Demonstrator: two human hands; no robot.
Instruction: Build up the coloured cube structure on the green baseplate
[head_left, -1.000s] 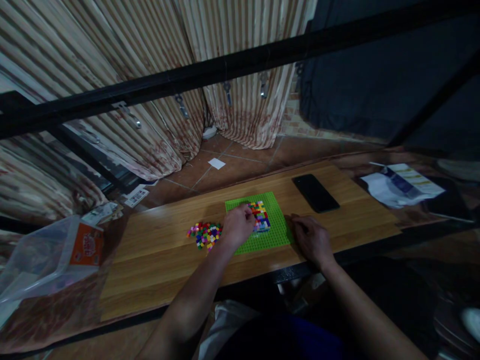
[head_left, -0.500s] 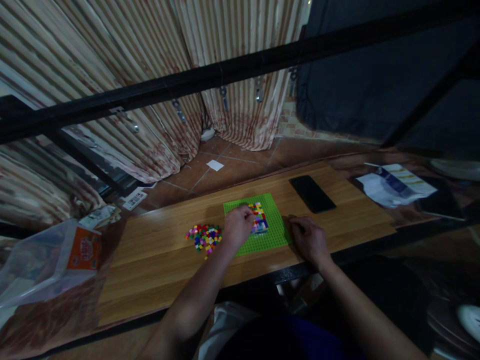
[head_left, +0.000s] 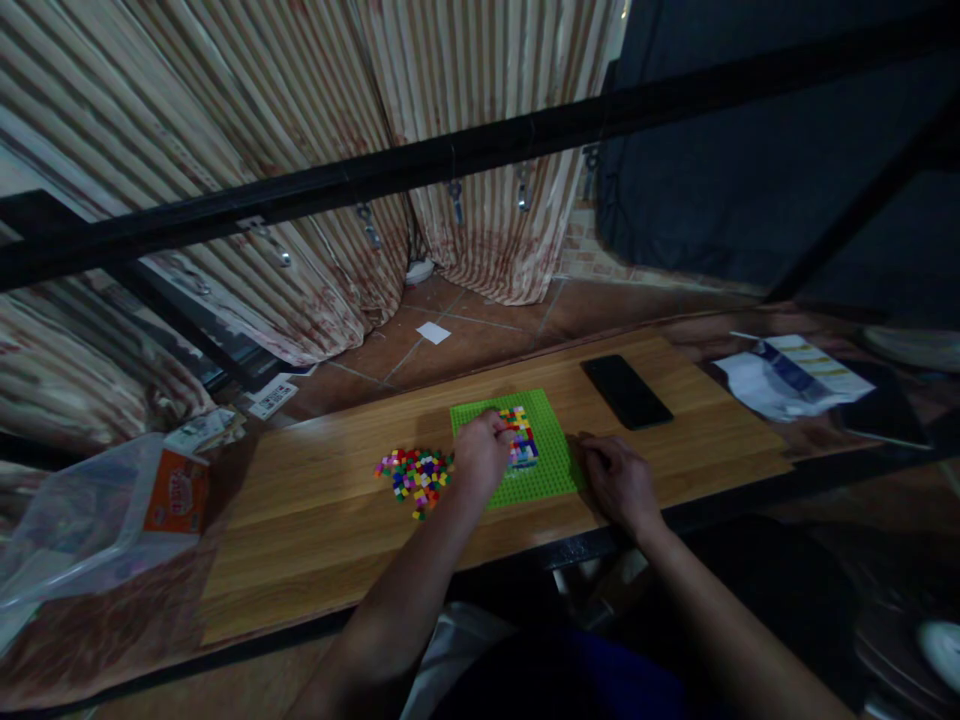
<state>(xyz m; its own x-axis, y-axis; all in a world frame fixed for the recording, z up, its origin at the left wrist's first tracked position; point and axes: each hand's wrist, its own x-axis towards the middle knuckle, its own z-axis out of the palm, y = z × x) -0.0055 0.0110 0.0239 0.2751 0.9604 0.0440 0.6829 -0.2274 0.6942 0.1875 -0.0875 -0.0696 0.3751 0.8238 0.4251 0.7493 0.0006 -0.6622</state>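
Observation:
A green studded baseplate [head_left: 556,470] lies on the wooden board, with a patch of small coloured bricks [head_left: 519,422] pressed onto its middle. Over the left part of that patch is my left hand [head_left: 482,452], its thumb and fingers pinched together at the bricks; whatever is between the fingertips is too small to make out. My right hand [head_left: 621,482] rests on the board by the plate's right edge, fingers loosely curled in, with nothing visible in them. Left of the plate, a loose pile of small multicoloured bricks [head_left: 418,475] is spread on the wood.
A black phone [head_left: 627,391] lies on the wooden board [head_left: 315,520] behind my right hand. At the far left stands a clear plastic tub [head_left: 90,530] with an orange label. A crumpled white and blue packet [head_left: 787,375] lies at the right. A dark bar [head_left: 420,155] crosses beyond the board.
The view has shifted slightly. My left hand stays pinched over the brick patch with barely any movement, and my right hand keeps its place beside the plate.

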